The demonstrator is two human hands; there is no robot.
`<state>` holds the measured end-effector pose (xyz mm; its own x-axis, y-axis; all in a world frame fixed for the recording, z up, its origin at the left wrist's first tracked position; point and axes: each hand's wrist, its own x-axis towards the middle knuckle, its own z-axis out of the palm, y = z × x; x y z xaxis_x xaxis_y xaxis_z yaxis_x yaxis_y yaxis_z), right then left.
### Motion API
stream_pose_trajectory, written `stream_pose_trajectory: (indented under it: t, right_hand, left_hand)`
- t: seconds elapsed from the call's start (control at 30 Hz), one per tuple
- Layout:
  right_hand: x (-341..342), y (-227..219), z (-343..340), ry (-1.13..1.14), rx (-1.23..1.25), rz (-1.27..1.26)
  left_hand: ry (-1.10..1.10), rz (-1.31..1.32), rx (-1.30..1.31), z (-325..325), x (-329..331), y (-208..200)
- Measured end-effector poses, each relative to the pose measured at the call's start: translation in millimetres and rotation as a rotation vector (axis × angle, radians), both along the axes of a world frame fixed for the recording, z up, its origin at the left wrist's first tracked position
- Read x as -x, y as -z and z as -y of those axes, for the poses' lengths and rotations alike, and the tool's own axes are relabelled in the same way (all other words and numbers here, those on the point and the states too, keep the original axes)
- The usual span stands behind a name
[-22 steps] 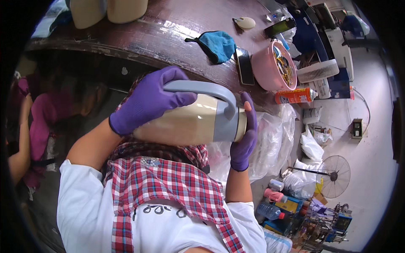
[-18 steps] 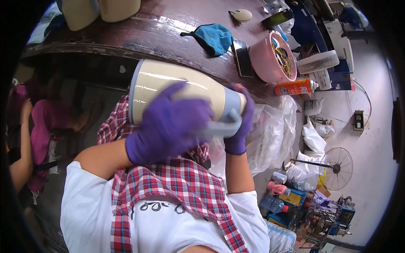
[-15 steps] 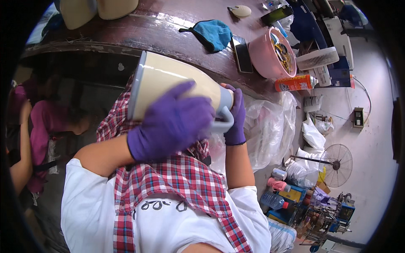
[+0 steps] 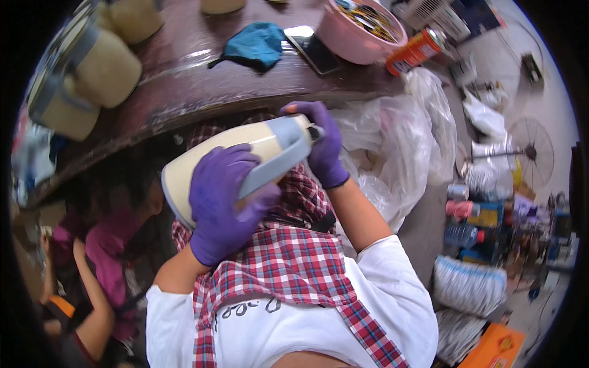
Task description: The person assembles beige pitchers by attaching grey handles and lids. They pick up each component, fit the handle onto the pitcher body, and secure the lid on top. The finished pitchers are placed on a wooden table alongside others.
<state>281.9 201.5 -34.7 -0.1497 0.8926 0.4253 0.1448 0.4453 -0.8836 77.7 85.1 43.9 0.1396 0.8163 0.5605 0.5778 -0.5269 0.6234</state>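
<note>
A cream vacuum jug [image 4: 256, 136] with a grey-blue collar and handle [image 4: 276, 167] lies tilted across my lap, its wide base toward the lower left. My left hand [image 4: 218, 199], in a purple glove, presses on the jug's body beside the handle, its thumb spread under the handle. At the narrow top end, my purple-gloved right hand [image 4: 326, 150] is closed round the neck, with a bare fingertip showing. A small dark piece shows at the mouth, too blurred to name. The jug's underside is hidden.
Several similar jugs [image 4: 107, 70] stand at the table's left. On the dark table [image 4: 184, 83] lie a teal cloth [image 4: 254, 46], a phone [image 4: 316, 54], a pink bucket [image 4: 353, 43] and an orange spray can [image 4: 416, 52]. Clear plastic [image 4: 392, 132] hangs at right; another person's arm [image 4: 92, 294] shows at left.
The jug has turned, bringing its handle up toward me, and its base has dipped to the lower left. My left hand has shifted along the body toward the base. The view has swung left.
</note>
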Motion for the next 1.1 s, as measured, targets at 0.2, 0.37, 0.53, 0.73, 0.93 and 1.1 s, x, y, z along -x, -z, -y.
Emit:
stream_pose_trajectory:
  t: [0.2,0.37,0.53,0.73,0.93,1.1]
  right_hand:
    - [-5,6,18,0.006,-0.068,0.189]
    - [-18,19,20,0.062,0.345,-0.343]
    - [-34,-8,-9,0.104,0.243,-0.334]
    - [-81,-94,-122,0.238,-0.03,-0.217]
    - [-75,-132,-274,0.306,-0.403,0.728]
    - [-67,-130,-314,0.294,-0.116,1.274]
  left_hand:
    - [0.076,0.11,0.198,-7,37,30]
    - [-0.089,0.92,0.044,-19,87,4]
    - [-0.324,0.984,-0.268,-69,109,14]
    - [-0.382,0.837,-0.014,-92,86,64]
    - [-0.393,0.631,-0.086,-104,69,76]
    - [-0.444,0.461,-0.095,-81,75,49]
